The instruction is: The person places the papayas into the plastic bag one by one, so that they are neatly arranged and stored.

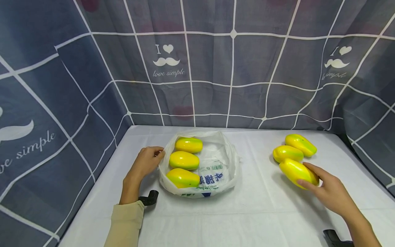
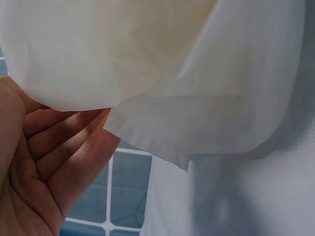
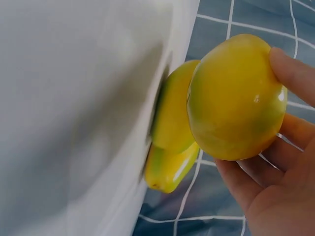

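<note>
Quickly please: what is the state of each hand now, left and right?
Left hand: fingers pinch the rim of the plastic bag.
Right hand: fingers curled round the nearest mango, holding it.

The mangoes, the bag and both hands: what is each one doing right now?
Plastic bag: open, lying on the table.
Three mangoes in the bag: lying in a row.
Held mango: gripped by the right hand.
Two mangoes: resting on the table.
Left hand: holding the bag's rim.
</note>
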`<state>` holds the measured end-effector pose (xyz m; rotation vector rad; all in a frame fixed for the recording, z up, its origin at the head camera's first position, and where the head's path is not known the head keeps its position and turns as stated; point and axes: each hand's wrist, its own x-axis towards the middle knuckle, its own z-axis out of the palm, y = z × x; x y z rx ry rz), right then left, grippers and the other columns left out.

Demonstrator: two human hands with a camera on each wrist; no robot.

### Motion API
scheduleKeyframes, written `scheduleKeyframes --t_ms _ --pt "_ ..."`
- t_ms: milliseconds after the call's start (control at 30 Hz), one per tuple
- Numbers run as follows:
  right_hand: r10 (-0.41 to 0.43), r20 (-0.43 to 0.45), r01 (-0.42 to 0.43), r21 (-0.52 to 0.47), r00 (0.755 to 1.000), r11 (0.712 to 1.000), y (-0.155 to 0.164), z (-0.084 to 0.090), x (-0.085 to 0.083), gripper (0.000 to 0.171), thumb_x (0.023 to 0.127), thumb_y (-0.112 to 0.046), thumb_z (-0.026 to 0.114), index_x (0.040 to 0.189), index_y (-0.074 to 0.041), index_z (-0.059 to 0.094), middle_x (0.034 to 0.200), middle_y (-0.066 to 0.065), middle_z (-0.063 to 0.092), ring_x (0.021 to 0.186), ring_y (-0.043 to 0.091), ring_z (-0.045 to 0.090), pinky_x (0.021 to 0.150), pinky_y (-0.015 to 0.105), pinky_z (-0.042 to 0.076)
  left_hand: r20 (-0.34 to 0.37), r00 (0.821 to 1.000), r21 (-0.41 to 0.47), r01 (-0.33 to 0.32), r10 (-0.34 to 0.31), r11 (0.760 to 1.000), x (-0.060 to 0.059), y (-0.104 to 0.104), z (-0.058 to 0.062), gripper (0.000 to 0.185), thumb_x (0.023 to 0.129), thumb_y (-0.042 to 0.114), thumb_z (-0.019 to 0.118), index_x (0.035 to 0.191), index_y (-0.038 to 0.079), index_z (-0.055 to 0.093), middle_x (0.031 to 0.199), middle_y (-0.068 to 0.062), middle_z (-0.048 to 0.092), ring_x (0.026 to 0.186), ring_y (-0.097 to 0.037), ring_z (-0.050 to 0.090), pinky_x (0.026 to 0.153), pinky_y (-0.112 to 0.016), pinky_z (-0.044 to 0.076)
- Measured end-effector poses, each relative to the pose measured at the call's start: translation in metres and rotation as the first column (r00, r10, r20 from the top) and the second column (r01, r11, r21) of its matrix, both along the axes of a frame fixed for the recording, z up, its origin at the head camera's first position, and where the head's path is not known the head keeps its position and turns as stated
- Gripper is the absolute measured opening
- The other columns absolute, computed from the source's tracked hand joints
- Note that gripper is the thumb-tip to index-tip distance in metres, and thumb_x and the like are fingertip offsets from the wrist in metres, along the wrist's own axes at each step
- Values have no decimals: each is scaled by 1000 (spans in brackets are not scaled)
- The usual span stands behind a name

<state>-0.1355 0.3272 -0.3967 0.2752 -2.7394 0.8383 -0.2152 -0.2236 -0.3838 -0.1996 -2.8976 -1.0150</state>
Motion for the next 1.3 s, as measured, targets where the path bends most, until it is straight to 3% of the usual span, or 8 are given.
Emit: scheduleKeyframes --t_ms 300,467,633,767,1067,1300 --pt "43 2 -43 35 999 998 -17 10 0 67 86 -26 78 139 4 50 130 31 55 112 47 51 82 62 40 -6 1000 -6 10 -10 1000 0 0 0 38 101 21 51 128 -3 63 113 -17 68 99 -29 62 85 -44 53" --pt "79 -20 -77 73 997 994 -25 16 0 66 84 -28 80 137 1 54 126 25 60 103 36 55 78 37 44 -6 1000 -5 6 -6 1000 -1 0 1 38 101 22 51 128 -3 64 112 -16 68 99 -29 62 86 -44 52" --pt "114 -65 -109 76 991 991 -35 19 -1 63 81 -27 82 134 -2 58 124 18 64 99 15 54 76 16 39 1 1000 -3 6 -6 1000 -1 0 0 39 101 22 51 128 -3 63 113 -16 68 99 -29 62 86 -44 52" --pt "136 -72 -130 75 988 989 -43 21 -2 61 82 -27 81 134 -3 59 123 16 64 98 7 52 78 16 40 3 1000 -4 11 -11 1000 -1 1 0 39 101 21 50 129 -3 62 115 -18 67 101 -30 62 87 -45 52" --pt "188 -106 -182 69 976 981 -63 26 -9 62 82 -26 82 135 -4 58 125 9 64 103 17 55 84 13 36 7 1000 -1 9 -9 1000 0 1 1 39 101 21 51 130 -4 61 116 -18 67 99 -28 62 85 -43 53" --pt "238 -144 -229 74 961 971 -78 29 -13 61 80 -24 83 134 -7 60 122 8 65 105 22 57 85 23 39 15 1000 3 0 0 1000 1 0 2 39 102 22 51 130 -2 62 113 -17 67 98 -28 62 85 -43 53"
